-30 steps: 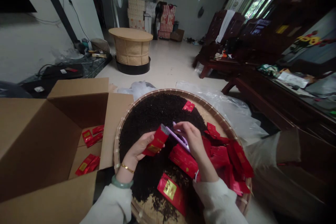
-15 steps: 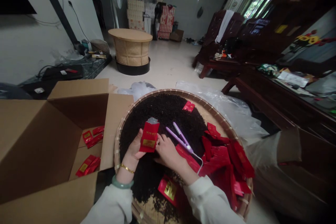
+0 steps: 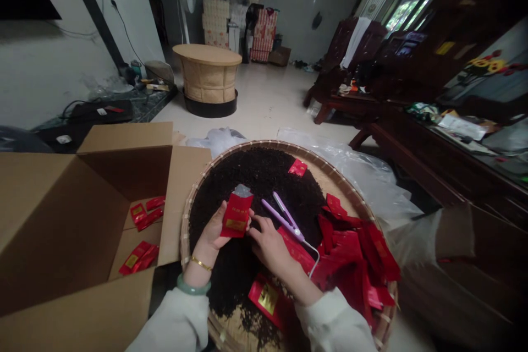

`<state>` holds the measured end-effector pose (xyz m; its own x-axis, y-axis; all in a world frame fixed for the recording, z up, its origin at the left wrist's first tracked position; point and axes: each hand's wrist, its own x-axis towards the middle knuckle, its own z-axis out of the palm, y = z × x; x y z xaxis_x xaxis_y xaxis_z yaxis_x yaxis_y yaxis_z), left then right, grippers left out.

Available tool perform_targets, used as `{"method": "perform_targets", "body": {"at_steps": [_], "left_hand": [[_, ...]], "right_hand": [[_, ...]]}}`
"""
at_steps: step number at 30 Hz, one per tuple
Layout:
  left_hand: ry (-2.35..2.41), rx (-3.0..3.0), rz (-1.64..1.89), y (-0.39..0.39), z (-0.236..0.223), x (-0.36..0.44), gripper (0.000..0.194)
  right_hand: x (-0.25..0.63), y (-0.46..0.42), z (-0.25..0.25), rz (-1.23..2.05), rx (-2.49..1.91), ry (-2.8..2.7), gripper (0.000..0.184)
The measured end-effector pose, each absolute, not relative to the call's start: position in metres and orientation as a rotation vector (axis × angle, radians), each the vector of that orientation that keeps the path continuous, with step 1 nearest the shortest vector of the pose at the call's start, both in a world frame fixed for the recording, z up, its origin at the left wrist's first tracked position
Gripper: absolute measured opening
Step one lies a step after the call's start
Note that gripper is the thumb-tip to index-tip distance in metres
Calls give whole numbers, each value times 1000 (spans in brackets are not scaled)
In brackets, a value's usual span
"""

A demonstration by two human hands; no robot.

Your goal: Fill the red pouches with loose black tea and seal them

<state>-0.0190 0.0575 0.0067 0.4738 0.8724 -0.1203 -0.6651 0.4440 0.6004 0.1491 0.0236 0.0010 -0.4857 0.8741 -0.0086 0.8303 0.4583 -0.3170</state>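
My left hand [image 3: 213, 229] is closed round a small red foil packet [image 3: 236, 216] held upright, its silvery top [image 3: 241, 191] sticking up. Close to the packet's lower right edge is my right hand [image 3: 270, 245], fingers loosely bent and apart; whether they touch the packet I cannot tell. A purple mini flat iron [image 3: 284, 217] with a white cord lies with its jaws apart, just beyond my right hand. Loose dark tea leaves [image 3: 256, 168] cover much of the round woven tray [image 3: 363, 201]. Flat red packets [image 3: 346, 253] are heaped at its right, and another red packet [image 3: 268, 300] lies nearer me.
A cardboard box [image 3: 187, 170] stands open at the left, with several red packets [image 3: 140, 256] inside. A single red packet [image 3: 297, 167] rests on the far leaves. Clear plastic sheeting [image 3: 363, 168] lies behind the tray, and a dark wooden table [image 3: 416, 143] stands at right.
My right hand has left the flat iron and come left to the packet, then drawn back slightly. The packet, tilted right before, now stands upright facing me in my left hand.
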Motion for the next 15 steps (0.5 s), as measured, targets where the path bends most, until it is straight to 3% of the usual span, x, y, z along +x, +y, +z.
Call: {"method": "perform_targets", "body": {"at_steps": [6,15], "left_hand": [[400,538,1008,56,10,-17,61],[413,555,1015,55,12,-16,62]], "right_hand": [[152,18,0,434,-1556,-2503,66],[155,28,-7,743,-1519,-2132,37]]}}
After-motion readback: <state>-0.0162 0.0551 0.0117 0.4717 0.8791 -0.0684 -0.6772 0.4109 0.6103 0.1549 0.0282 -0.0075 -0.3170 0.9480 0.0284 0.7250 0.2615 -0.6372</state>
